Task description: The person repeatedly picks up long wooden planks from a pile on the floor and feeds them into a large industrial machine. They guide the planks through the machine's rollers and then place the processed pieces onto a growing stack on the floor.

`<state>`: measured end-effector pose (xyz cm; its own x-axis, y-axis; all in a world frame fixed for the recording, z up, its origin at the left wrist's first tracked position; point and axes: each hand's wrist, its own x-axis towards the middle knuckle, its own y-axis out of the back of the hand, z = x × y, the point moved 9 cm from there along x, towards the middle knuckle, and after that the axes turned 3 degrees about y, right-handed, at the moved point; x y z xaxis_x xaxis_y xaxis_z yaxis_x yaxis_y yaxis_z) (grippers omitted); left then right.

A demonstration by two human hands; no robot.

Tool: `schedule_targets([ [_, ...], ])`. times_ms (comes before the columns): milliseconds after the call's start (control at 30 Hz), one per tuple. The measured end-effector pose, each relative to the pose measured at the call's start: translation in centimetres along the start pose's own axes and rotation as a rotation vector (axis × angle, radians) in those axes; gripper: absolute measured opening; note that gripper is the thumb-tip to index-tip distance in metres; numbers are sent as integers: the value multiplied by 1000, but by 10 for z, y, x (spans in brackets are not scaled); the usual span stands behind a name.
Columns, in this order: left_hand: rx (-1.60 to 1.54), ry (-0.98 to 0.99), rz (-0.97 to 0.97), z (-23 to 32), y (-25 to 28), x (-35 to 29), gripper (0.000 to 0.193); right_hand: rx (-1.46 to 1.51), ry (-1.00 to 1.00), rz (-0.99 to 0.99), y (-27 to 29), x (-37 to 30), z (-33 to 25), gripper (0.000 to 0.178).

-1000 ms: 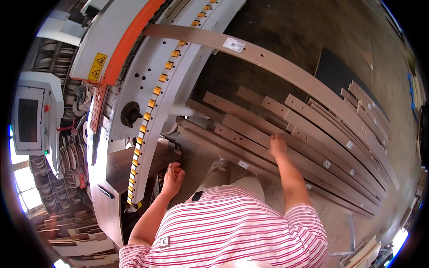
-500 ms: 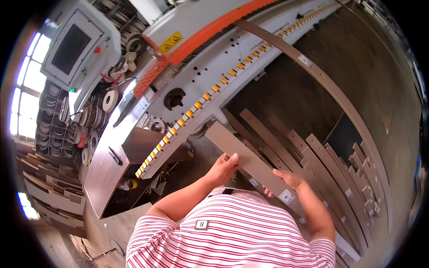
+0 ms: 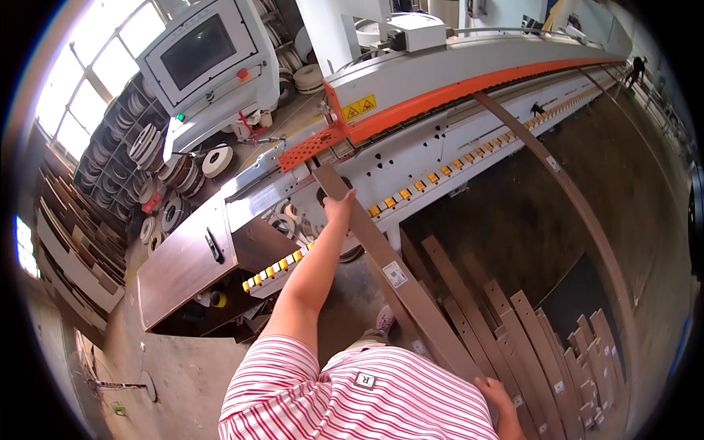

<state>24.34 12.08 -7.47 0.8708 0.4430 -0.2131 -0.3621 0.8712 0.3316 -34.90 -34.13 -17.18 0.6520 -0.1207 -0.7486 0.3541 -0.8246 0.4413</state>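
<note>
By one machine (image 3: pixel 469 73), one brown board (image 3: pixel 423 312) in two grips: left hand (image 3: pixel 339 210), right hand (image 3: pixel 495 394).

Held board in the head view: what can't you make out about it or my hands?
In the head view:
- Held board: lower end, hidden behind your striped shirt.
- Left hand: some fingers, hidden by the board.
- Right hand: exact grip, its palm facing away from the camera.
- White label: print too small to read.
</note>
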Motion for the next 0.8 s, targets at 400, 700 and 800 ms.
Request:
schedule_targets([
  [400, 315, 30, 141, 40, -28, 23, 100, -331, 101, 304, 25, -16, -139, 83],
  [700, 252, 86, 43, 29, -39, 55, 86, -379, 187, 329, 24, -16, -170, 75],
  [800, 247, 31, 63, 27, -41, 64, 85, -371, 171, 323, 29, -14, -172, 72],
])
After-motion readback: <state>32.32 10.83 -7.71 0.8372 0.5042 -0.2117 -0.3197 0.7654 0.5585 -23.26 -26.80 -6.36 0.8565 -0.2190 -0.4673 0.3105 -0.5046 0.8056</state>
